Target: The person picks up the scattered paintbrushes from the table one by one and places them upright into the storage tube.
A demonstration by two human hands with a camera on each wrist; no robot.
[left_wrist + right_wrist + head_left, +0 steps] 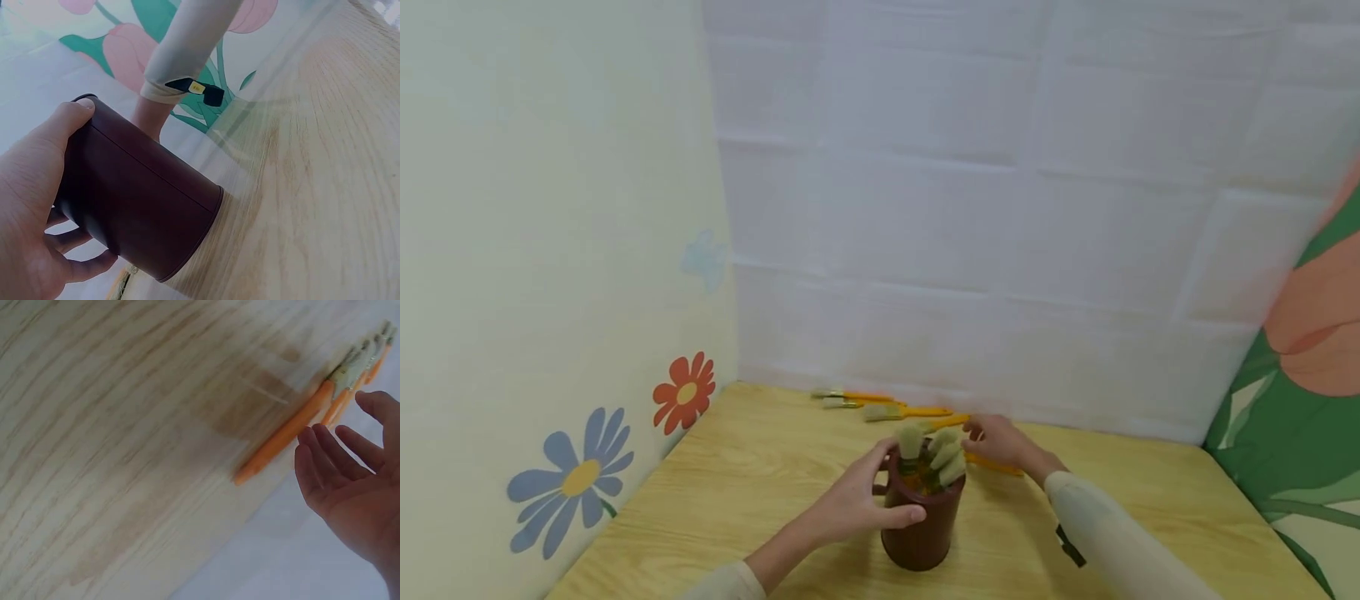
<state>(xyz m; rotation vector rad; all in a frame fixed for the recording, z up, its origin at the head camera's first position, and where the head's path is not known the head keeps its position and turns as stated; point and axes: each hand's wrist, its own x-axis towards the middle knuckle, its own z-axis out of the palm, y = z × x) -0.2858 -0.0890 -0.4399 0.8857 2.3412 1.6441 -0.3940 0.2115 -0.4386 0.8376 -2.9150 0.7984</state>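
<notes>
A dark maroon cylindrical cup stands on the wooden table, holding several paintbrushes with their pale bristles up. My left hand grips the cup near its rim, thumb on the near side; the left wrist view shows the same hand around the cup. Behind the cup, my right hand reaches toward loose paintbrushes. In the right wrist view, that hand has loosely bent fingers and nothing between them, beside the orange handle of a lying paintbrush.
More orange-handled brushes lie along the back of the table, near the white sheet. Another orange handle lies under the right forearm. Flower-printed panels border the table left and right.
</notes>
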